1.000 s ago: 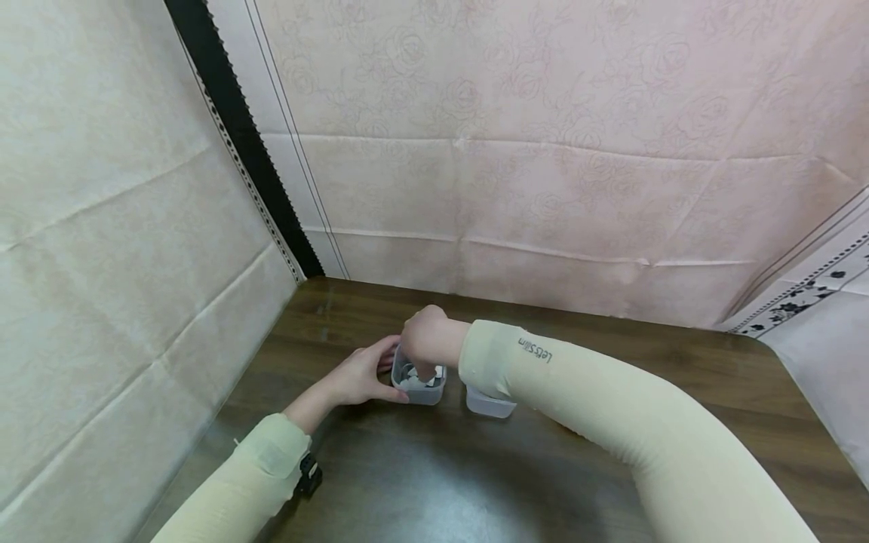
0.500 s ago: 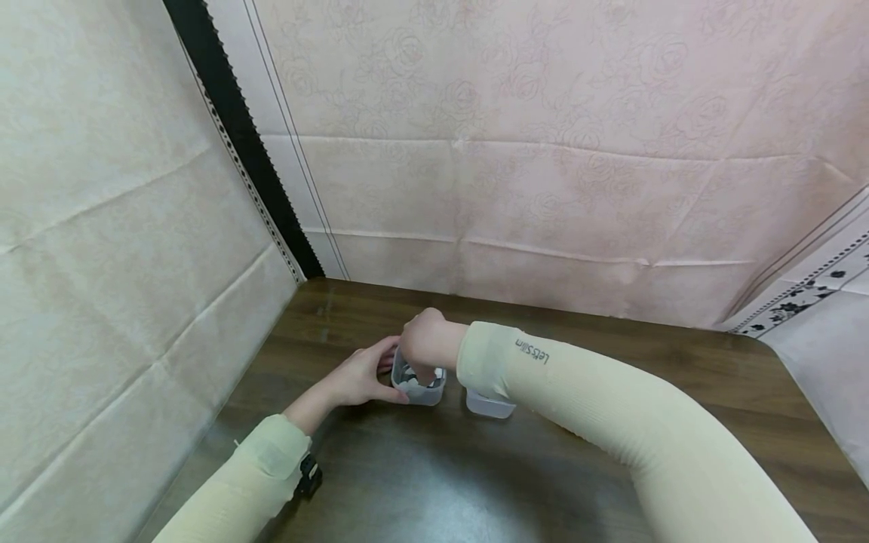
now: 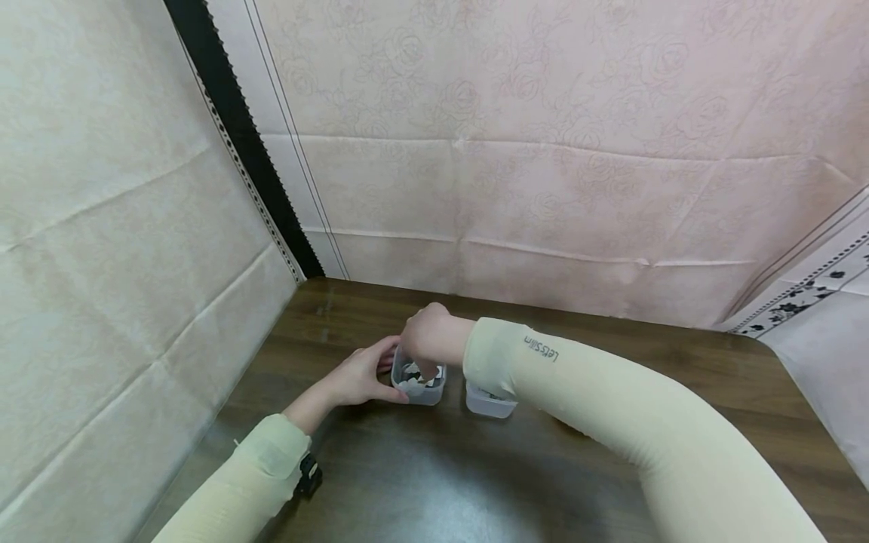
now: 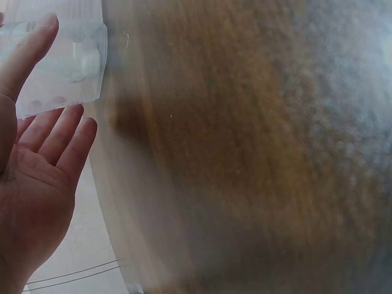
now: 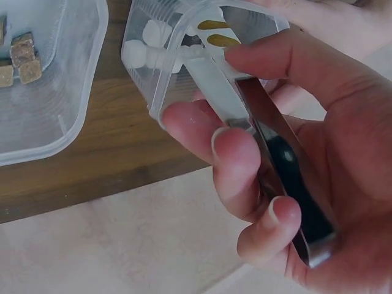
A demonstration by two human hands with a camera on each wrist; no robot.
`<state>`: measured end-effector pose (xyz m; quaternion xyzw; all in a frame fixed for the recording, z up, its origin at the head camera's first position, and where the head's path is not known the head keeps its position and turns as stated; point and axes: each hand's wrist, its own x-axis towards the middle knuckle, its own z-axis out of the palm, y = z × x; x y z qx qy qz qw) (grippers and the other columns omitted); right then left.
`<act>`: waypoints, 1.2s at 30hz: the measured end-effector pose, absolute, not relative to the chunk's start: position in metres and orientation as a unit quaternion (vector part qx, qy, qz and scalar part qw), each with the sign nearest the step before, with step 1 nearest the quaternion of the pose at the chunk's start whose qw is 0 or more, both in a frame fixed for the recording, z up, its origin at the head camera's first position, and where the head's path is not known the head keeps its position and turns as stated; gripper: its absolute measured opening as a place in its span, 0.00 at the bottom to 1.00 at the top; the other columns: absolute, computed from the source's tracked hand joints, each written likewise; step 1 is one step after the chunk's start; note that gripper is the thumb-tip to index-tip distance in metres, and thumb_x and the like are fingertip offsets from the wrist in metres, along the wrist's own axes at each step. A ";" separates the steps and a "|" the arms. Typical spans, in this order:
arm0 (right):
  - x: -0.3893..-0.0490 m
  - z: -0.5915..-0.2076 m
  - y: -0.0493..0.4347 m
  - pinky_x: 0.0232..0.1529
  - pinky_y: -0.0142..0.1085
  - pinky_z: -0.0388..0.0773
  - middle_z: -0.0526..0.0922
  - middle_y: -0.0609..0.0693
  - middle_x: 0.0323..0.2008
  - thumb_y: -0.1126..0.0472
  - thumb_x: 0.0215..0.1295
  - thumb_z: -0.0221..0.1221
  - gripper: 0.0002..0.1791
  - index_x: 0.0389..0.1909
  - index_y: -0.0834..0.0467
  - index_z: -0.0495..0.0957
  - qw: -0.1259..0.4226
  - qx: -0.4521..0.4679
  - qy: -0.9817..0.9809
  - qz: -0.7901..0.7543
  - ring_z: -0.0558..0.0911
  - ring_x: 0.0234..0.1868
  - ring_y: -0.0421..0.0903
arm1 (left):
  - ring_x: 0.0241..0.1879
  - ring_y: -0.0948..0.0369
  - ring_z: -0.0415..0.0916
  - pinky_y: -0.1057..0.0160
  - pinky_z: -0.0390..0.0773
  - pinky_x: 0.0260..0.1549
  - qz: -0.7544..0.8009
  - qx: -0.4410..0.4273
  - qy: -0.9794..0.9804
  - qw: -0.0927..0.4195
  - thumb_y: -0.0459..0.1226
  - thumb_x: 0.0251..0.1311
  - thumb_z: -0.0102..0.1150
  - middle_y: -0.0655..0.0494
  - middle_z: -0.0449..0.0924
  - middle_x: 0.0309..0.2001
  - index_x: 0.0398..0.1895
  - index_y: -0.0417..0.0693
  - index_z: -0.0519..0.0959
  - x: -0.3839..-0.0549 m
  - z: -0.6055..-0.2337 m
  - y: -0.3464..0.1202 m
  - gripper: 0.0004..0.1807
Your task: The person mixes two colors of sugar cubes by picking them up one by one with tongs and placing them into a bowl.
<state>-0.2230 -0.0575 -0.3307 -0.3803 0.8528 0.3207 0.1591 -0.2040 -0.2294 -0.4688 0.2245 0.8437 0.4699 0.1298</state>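
Sleeves, pale, two: left sleeve (image 3: pixel 237 483); right sleeve (image 3: pixel 604 392), lettered near the cuff. Black wrist device (image 3: pixel 310 475), one, at the left cuff. Tabletop (image 3: pixel 516 483), dark wood grain, one, beneath everything.

Left hand (image 3: pixel 360 375): holds the left tub (image 3: pixel 425 396), thumb along its near side, fingers round the far side. Right hand (image 3: pixel 425 338): grips metal tongs (image 5: pixel 288 156), one pair, ends down inside the left tub; whether these pinch anything cannot be told.

Clear plastic tubs, two, near each other but apart; the right tub (image 3: pixel 490 407) stands untouched beneath the right forearm.

Stage of work, by judgement: partway. Brown cubes (image 5: pixel 23 48) already lie in the right tub; white lumps (image 5: pixel 157 32) lie in the left tub, where the tongs are engaged. The amount left is uncertain, since hand and tongs hide part of the contents.

Count: white lumps, at least three; brown cubes, at least four, one cut by the frame edge.

Wall coverings, patterned, three: left covering (image 3: pixel 115 188), right covering (image 3: pixel 824 354), rear covering (image 3: pixel 543 188).
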 end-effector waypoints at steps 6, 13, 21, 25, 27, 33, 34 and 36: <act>-0.229 -0.329 -0.047 0.42 0.39 0.84 0.86 0.41 0.46 0.44 0.69 0.66 0.18 0.57 0.42 0.85 0.148 -0.401 0.850 0.310 0.80 0.39 0.41 | 0.73 0.44 0.72 0.46 0.74 0.69 0.461 0.225 0.849 0.130 0.40 0.57 0.83 0.41 0.69 0.76 0.81 0.47 0.62 -0.203 -0.469 -0.231 0.51; -0.232 -0.332 -0.042 0.43 0.40 0.86 0.88 0.43 0.47 0.42 0.66 0.67 0.19 0.52 0.47 0.85 0.135 -0.389 0.865 0.288 0.81 0.38 0.41 | 0.74 0.46 0.72 0.48 0.75 0.68 0.457 0.222 0.851 0.133 0.40 0.56 0.83 0.43 0.69 0.77 0.79 0.49 0.63 -0.203 -0.469 -0.231 0.50; -0.231 -0.331 -0.041 0.43 0.39 0.86 0.88 0.43 0.50 0.41 0.67 0.67 0.22 0.57 0.47 0.85 0.136 -0.391 0.863 0.290 0.81 0.39 0.41 | 0.73 0.44 0.72 0.47 0.75 0.68 0.454 0.220 0.853 0.132 0.40 0.57 0.82 0.41 0.69 0.76 0.80 0.47 0.62 -0.203 -0.468 -0.230 0.50; -0.232 -0.330 -0.039 0.43 0.39 0.86 0.88 0.44 0.49 0.42 0.68 0.67 0.21 0.56 0.48 0.85 0.139 -0.398 0.863 0.277 0.81 0.38 0.41 | 0.74 0.43 0.71 0.45 0.74 0.69 0.459 0.222 0.850 0.133 0.39 0.58 0.82 0.40 0.69 0.76 0.79 0.47 0.62 -0.203 -0.467 -0.229 0.50; -0.232 -0.330 -0.038 0.43 0.38 0.86 0.88 0.44 0.48 0.43 0.69 0.67 0.20 0.56 0.48 0.86 0.141 -0.400 0.864 0.270 0.80 0.37 0.41 | 0.74 0.43 0.71 0.44 0.74 0.69 0.462 0.221 0.848 0.133 0.39 0.58 0.82 0.40 0.70 0.76 0.79 0.47 0.63 -0.203 -0.467 -0.229 0.50; -0.232 -0.330 -0.037 0.44 0.39 0.86 0.88 0.44 0.48 0.43 0.69 0.67 0.20 0.56 0.49 0.85 0.138 -0.401 0.867 0.262 0.80 0.38 0.41 | 0.74 0.42 0.71 0.44 0.74 0.69 0.464 0.220 0.848 0.133 0.39 0.58 0.82 0.39 0.70 0.75 0.79 0.47 0.63 -0.202 -0.466 -0.229 0.49; -0.232 -0.330 -0.037 0.44 0.39 0.86 0.88 0.44 0.48 0.43 0.69 0.67 0.20 0.56 0.49 0.85 0.137 -0.401 0.867 0.261 0.81 0.38 0.41 | 0.74 0.43 0.71 0.44 0.74 0.69 0.462 0.220 0.849 0.133 0.39 0.57 0.82 0.40 0.70 0.75 0.79 0.47 0.63 -0.202 -0.466 -0.229 0.49; -0.232 -0.331 -0.037 0.44 0.38 0.86 0.88 0.44 0.48 0.44 0.69 0.67 0.19 0.55 0.49 0.85 0.138 -0.401 0.868 0.257 0.80 0.38 0.41 | 0.74 0.43 0.71 0.45 0.74 0.69 0.459 0.218 0.851 0.133 0.39 0.57 0.82 0.40 0.70 0.75 0.79 0.48 0.63 -0.202 -0.466 -0.229 0.50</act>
